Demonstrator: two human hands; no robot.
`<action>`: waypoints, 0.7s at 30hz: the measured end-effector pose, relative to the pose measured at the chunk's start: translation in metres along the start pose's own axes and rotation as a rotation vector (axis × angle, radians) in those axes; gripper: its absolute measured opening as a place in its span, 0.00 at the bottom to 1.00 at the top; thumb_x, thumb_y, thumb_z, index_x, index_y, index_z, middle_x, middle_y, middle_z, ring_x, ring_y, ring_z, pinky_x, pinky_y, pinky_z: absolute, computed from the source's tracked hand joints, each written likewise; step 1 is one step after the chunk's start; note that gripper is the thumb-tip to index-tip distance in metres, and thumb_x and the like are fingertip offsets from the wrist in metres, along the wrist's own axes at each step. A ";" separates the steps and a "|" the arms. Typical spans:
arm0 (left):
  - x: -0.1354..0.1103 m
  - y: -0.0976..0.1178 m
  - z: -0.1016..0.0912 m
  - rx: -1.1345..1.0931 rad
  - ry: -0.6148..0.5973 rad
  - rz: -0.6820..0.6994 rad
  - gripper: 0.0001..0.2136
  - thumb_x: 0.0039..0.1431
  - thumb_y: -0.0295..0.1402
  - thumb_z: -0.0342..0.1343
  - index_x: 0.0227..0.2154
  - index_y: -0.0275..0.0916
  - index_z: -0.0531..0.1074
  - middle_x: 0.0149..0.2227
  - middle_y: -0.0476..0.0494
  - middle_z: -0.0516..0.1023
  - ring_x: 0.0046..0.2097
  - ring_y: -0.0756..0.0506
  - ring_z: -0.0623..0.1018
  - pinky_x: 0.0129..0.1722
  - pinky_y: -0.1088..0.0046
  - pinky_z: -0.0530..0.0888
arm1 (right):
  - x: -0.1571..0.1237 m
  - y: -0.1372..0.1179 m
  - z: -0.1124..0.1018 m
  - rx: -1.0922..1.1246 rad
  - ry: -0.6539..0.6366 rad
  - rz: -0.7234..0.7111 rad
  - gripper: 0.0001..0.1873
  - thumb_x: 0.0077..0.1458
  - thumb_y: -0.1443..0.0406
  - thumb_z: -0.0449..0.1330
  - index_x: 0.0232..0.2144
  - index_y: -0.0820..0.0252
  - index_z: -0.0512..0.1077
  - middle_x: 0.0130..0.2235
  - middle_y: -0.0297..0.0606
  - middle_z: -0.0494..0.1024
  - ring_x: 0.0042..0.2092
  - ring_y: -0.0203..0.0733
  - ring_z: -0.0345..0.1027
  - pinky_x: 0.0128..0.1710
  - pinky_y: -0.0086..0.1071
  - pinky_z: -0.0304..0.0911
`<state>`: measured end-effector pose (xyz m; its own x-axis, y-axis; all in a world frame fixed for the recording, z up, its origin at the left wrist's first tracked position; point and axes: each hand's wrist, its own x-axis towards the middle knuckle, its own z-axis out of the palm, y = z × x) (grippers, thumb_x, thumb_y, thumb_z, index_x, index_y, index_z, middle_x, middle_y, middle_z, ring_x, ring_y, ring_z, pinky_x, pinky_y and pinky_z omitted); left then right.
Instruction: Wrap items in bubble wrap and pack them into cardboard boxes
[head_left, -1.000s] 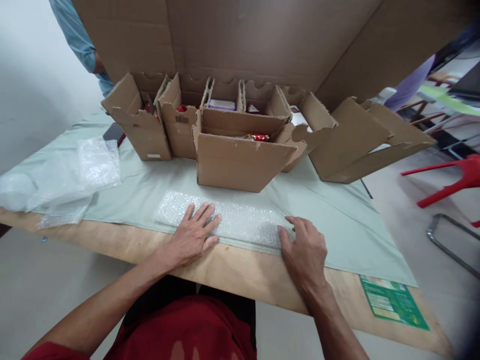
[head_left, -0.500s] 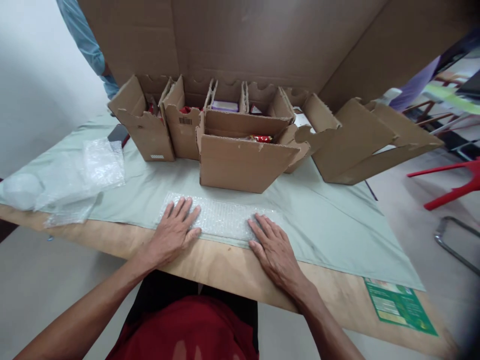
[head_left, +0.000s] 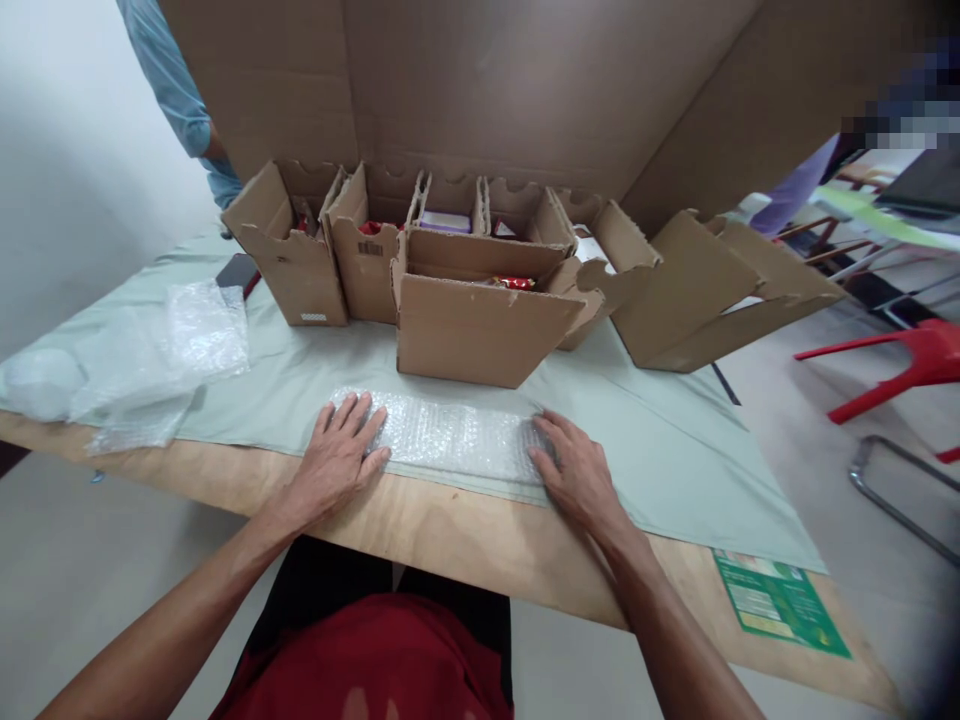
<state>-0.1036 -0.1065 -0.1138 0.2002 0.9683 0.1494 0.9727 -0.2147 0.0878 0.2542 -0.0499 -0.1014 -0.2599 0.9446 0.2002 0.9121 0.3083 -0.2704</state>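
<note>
A long folded strip of bubble wrap lies along the front of the cloth-covered table. My left hand rests flat on its left end, fingers stretched out and slightly spread. At the opposite end my right hand has bent fingers, with the strip's end between fingertips and thumb. Part of that end is hidden by the hand. Just behind the strip stands an open cardboard box with a red-wrapped item showing inside.
More open cardboard bins, such as the left one, stand in a row before a tall cardboard panel. Loose bubble wrap lies at left near a dark phone-like object. A green printed sheet is at the right front edge. A person's blue sleeve shows behind.
My right hand has slid rightward from the top of the bubble wrap to its right end, and its fingers have bent. My left hand stays flat at the left end.
</note>
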 end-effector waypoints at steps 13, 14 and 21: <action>0.001 -0.007 -0.001 -0.019 -0.018 0.038 0.24 0.71 0.43 0.45 0.65 0.40 0.64 0.71 0.33 0.61 0.71 0.31 0.60 0.68 0.44 0.57 | 0.022 0.002 -0.019 0.011 -0.180 0.104 0.16 0.56 0.57 0.59 0.42 0.59 0.79 0.47 0.47 0.81 0.50 0.59 0.71 0.49 0.48 0.62; 0.001 -0.007 -0.001 -0.020 -0.012 0.039 0.24 0.71 0.42 0.45 0.65 0.39 0.64 0.71 0.33 0.61 0.71 0.31 0.60 0.68 0.44 0.57 | 0.023 0.001 -0.018 0.029 -0.174 0.104 0.15 0.55 0.57 0.59 0.40 0.58 0.79 0.48 0.48 0.81 0.50 0.59 0.71 0.49 0.48 0.62; 0.000 -0.010 -0.002 -0.044 -0.024 0.053 0.23 0.71 0.42 0.46 0.64 0.40 0.65 0.70 0.33 0.62 0.71 0.32 0.60 0.68 0.43 0.58 | 0.011 -0.014 -0.018 0.270 -0.094 0.202 0.17 0.53 0.56 0.57 0.41 0.58 0.76 0.38 0.42 0.82 0.38 0.49 0.73 0.43 0.42 0.66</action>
<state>-0.1134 -0.1042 -0.1131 0.2548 0.9580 0.1319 0.9546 -0.2710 0.1241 0.2446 -0.0456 -0.0785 -0.1219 0.9920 0.0327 0.8348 0.1203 -0.5373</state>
